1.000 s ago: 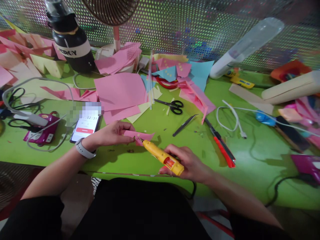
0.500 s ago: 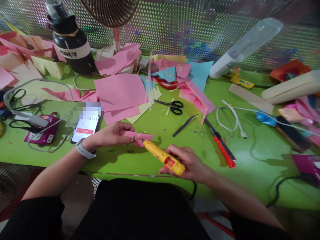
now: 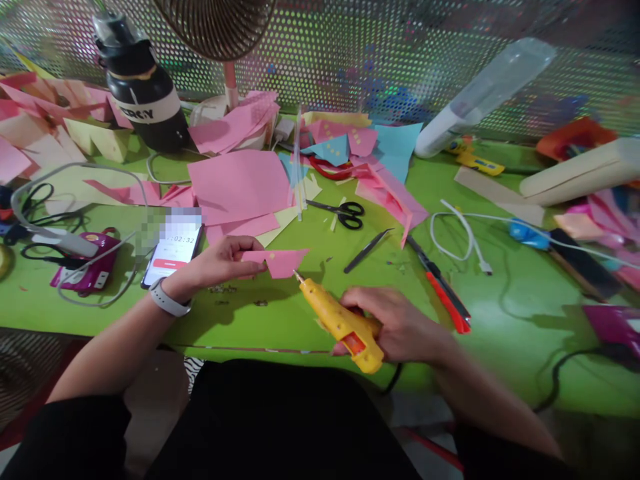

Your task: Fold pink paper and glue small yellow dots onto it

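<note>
My left hand (image 3: 231,259) pinches a small folded piece of pink paper (image 3: 286,263) with a tiny yellow spot on it, held above the green table (image 3: 280,327). In my right hand (image 3: 395,323) is a yellow hot glue gun (image 3: 336,319), gripped by its handle. Its metal nozzle points up and left, close to the lower right edge of the paper. Beyond the hands lie black-handled scissors (image 3: 345,213) and dark tweezers (image 3: 368,251). A red-handled tool (image 3: 443,287) rests right of the tweezers.
A phone (image 3: 173,250) and a purple power strip (image 3: 90,263) with cables lie at left. Pink sheets (image 3: 240,180), a black bottle (image 3: 150,100) and a fan (image 3: 220,27) stand along the back. A white cable (image 3: 470,233) loops at right; a clear tube (image 3: 490,93) leans behind.
The glue gun has drawn back from the pink paper, down and to the right, and tilted more steeply. My left hand has raised the paper slightly, so more of it shows.
</note>
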A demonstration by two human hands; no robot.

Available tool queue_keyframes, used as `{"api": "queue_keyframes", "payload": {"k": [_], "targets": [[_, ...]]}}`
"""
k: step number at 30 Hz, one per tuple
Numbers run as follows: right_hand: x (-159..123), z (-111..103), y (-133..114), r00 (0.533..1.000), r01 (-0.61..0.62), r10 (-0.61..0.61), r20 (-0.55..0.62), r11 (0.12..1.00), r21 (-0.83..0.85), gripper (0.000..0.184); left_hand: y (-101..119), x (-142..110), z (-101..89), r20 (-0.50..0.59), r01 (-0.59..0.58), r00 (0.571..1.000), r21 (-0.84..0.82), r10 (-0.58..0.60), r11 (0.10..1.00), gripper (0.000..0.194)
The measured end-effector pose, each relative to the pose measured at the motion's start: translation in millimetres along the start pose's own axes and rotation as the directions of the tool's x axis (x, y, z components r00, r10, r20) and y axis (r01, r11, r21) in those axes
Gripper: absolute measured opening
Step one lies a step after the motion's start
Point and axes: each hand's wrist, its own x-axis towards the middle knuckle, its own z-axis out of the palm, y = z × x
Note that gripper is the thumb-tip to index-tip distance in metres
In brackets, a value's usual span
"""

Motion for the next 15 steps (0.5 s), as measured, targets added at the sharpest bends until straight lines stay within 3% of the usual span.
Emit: {"api": "queue_keyframes", "payload": {"k": [5,11,15], "targets": [[-5.2,-7.3,11.4,0.98,-0.096,0.13,0.152,0.972,-0.216,0.017,4.6,1.0,0.2,-0.093,0.008,0.996,-0.064,-0.014,0.998,0.027],[1.7,0.2,4.4,0.998,-0.033,0.029,-0.063,0.997,-0.068,0.028,5.5,1.2,2.5,-0.051,0.021,0.998,0.002,-0.021,1.0,0.027],[6.4,7.0,-1.6,0.994,0.024,-0.022,-0.111,1.0,0.011,0.034,2.2,2.0,5.3,0.03,0.02,0.999,0.037,-0.021,0.999,0.029]]}}
